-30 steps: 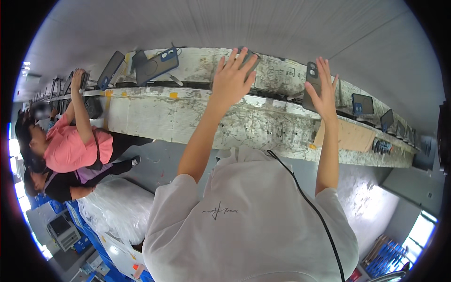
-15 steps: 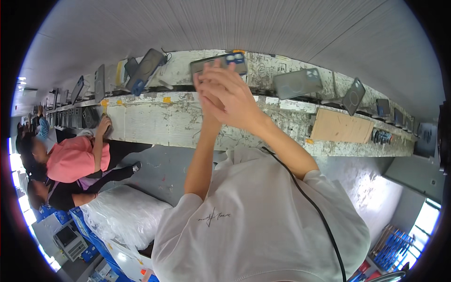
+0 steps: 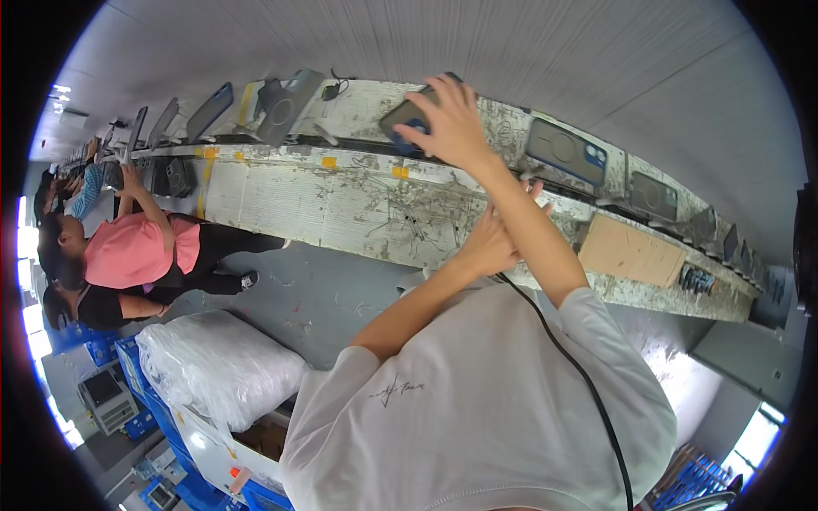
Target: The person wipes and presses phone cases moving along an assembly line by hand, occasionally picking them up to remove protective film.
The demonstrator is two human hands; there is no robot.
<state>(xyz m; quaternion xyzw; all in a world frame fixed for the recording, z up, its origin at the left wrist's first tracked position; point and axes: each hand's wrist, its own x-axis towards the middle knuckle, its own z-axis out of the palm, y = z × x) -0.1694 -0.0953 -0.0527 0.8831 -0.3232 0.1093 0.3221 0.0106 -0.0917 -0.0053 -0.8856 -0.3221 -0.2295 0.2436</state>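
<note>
My right hand (image 3: pixel 452 126) reaches over a dark grey phone case (image 3: pixel 394 121) with a blue camera part, on the far strip of the bench. Its fingers are spread across the case; whether they press on it I cannot tell. Crossing beneath the right forearm, my left hand (image 3: pixel 492 240) hovers over the near part of the bench, fingers stretched and partly hidden, with nothing seen in it. Right of the hands, another grey phone case (image 3: pixel 558 145) with a blue camera part leans on the strip. To the left stands a grey case (image 3: pixel 290 111) with a ring mark.
A worn, stained white bench (image 3: pixel 281 192) runs across, with a dark slot along it. More phone cases (image 3: pixel 654 194) line the strip. A cardboard sheet (image 3: pixel 630 249) lies at right. At left, a person in pink (image 3: pixel 128 255) works; a plastic-wrapped bundle (image 3: pixel 217 358) sits below.
The phone cases by my hands have shifted to the right along the strip. My hands, overlapping before, have parted: the right reached farther out, the left dropped back toward me and rightward.
</note>
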